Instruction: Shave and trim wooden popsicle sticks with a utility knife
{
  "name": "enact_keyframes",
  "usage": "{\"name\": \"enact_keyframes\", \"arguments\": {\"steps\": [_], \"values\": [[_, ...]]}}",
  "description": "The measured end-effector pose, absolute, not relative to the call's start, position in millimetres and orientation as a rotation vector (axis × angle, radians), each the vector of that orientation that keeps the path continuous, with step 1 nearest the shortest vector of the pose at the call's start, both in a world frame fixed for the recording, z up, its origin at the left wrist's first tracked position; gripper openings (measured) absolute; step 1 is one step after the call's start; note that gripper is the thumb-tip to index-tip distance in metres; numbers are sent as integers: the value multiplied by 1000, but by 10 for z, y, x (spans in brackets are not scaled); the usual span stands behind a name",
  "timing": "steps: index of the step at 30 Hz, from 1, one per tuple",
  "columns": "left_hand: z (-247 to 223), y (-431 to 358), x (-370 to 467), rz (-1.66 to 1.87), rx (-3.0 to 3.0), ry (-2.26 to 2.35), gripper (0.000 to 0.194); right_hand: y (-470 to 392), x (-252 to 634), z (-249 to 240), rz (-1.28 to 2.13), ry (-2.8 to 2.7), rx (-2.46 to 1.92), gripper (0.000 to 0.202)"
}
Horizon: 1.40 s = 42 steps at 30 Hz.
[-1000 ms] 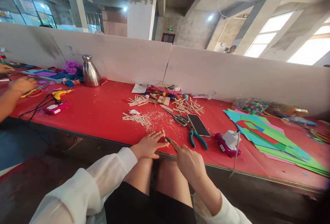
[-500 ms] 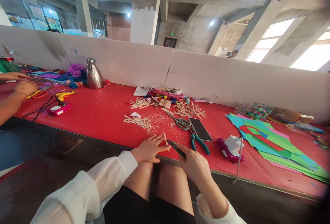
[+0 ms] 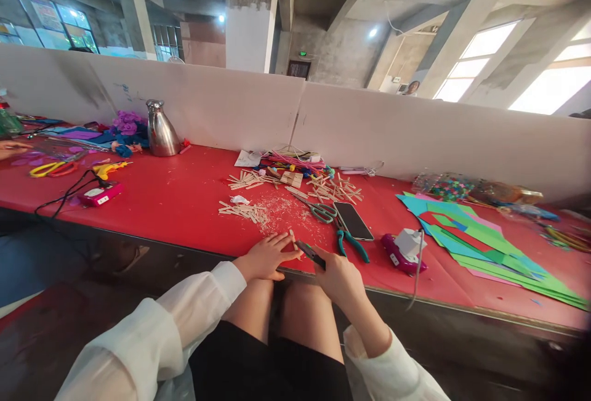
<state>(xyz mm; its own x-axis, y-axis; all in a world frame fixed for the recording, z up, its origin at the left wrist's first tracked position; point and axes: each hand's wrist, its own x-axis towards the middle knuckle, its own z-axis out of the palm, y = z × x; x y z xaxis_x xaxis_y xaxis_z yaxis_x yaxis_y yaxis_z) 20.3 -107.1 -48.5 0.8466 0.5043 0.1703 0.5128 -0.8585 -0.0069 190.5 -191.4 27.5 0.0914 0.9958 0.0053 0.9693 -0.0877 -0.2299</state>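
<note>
My left hand lies at the table's front edge, fingers stretched, pinning down a small wooden craft stick with its fingertips. In my right hand is a dark knife, its tip against or very close to the stick beside my left index finger. The exact contact is too small to make out. Beyond my hands, wood shavings are scattered over the red tabletop, with a pile of cut sticks to their left. Teal-handled pliers and green-handled scissors lie to the right.
A phone touches the tools. Further right are a magenta power strip with a white plug and coloured paper sheets. A steel jug stands at the back left. Another person's hand is at the far left.
The view has shifted slightly, so the table things sit a little further left and up. The other person's arm has drawn back leftward. My hands keep the same hold on knife and stick.
</note>
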Motion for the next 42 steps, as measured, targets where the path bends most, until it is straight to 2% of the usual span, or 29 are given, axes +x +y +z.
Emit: {"name": "enact_keyframes", "arguments": {"steps": [5, 30, 37, 42], "values": [[-424, -1095, 198, -226, -2956, -817, 82, -1888, 2122, 180, 359, -1955, -2113, 40], [-485, -1086, 185, -256, -2997, -835, 78, -1986, 1951, 194, 170, -1988, -2144, 45], [-527, -1070, 181, -291, -3002, -840, 90, -1959, 2024, 18, 345, -1805, -2024, 43], [-518, -1067, 187, -282, -3006, -867, 90, -1884, 2181, -173, 571, -1677, -1869, 41]]}}
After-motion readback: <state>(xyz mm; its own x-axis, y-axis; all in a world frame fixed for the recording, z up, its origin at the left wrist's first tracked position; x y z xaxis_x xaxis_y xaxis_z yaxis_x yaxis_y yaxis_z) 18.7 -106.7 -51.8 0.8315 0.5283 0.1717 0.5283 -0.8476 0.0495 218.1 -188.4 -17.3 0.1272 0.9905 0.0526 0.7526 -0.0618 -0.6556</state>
